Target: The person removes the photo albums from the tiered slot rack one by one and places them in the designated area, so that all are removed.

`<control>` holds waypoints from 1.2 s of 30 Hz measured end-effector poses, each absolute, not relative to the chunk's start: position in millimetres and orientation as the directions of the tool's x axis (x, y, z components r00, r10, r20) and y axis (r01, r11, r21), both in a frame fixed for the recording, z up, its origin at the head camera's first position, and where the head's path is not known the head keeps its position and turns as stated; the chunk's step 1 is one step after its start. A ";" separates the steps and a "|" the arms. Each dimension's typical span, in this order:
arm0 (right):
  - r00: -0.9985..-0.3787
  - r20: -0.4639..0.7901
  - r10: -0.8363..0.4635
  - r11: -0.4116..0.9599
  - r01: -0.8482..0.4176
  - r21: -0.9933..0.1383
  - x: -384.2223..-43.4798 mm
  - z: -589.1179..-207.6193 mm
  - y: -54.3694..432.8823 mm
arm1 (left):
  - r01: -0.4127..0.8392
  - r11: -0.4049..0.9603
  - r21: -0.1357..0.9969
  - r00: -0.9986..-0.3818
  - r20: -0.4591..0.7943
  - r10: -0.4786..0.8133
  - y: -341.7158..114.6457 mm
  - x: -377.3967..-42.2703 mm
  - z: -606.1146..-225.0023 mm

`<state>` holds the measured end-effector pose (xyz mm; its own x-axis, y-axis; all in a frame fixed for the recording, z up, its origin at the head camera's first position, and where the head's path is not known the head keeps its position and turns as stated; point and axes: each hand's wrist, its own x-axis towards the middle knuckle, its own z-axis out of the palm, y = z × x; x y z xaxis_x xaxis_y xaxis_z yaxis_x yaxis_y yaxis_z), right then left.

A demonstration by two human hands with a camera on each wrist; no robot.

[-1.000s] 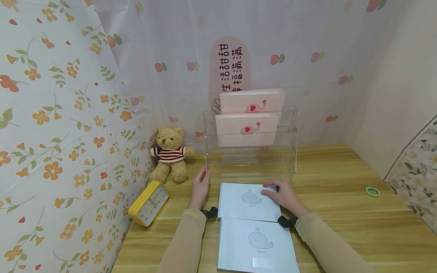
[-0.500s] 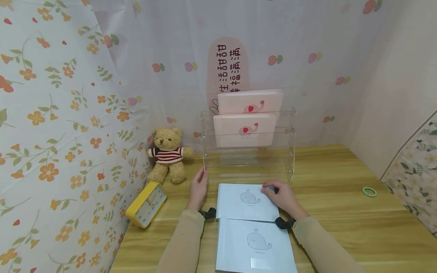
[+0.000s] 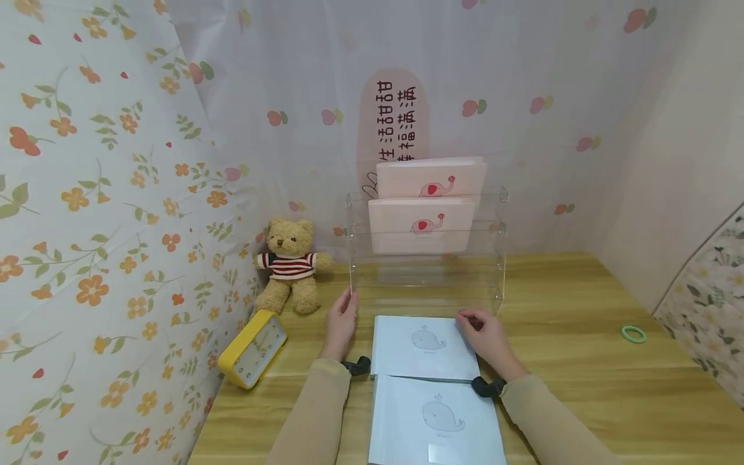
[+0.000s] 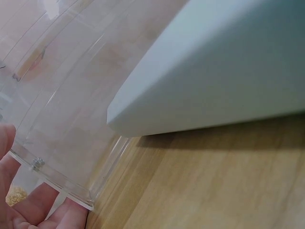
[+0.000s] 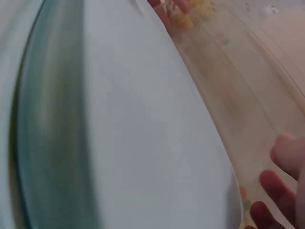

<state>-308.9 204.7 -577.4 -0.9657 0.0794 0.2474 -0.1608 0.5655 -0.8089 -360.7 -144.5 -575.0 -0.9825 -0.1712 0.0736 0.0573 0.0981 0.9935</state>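
My left hand (image 3: 340, 328) grips the lower left side of a clear acrylic rack (image 3: 427, 276). In the left wrist view, the thumb and fingers (image 4: 39, 202) lie on opposite sides of its edge panel. Just in front of the rack lies a pale booklet with a grey whale drawing (image 3: 398, 352). A second whale booklet (image 3: 401, 423) lies nearer to me, against the first one's lower edge. My right hand (image 3: 489, 342) is at the upper right corner of the farther booklet. In the right wrist view, its bent fingers (image 5: 279, 191) stand apart from that booklet's edge, holding nothing.
Two pink elephant booklets, a rear one (image 3: 401, 179) and a front one (image 3: 395, 240), stand in the rack's upper tiers. A teddy bear (image 3: 290, 266) and a yellow clock (image 3: 250, 349) are at left. On the right lies a green ring (image 3: 633, 328).
My right hand has let go of the farther whale booklet's corner and shifted slightly right. My left hand stays on the rack, and the booklets lie as before.
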 end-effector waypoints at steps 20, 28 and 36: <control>-0.820 0.548 0.166 0.502 -0.408 -0.762 -378.9 -389.3 205.6 | 0.056 0.097 0.994 -0.980 0.073 -0.185 -147.9 -363.2 -573.6; -0.903 0.425 0.061 0.551 -0.324 -0.769 -402.3 -368.2 214.0 | 0.051 0.106 0.993 -0.981 0.070 -0.180 -147.7 -364.4 -573.8; -0.949 0.307 0.073 0.457 -0.242 -0.856 -405.8 -360.8 208.5 | 0.050 0.096 0.994 -0.983 0.066 -0.174 -142.6 -360.0 -571.5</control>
<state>-405.8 208.5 -360.8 -0.9488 0.0729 0.3074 -0.2422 0.4567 -0.8560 -360.0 -142.6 -571.5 -0.9825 -0.1740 0.0659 0.0497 0.0963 0.9941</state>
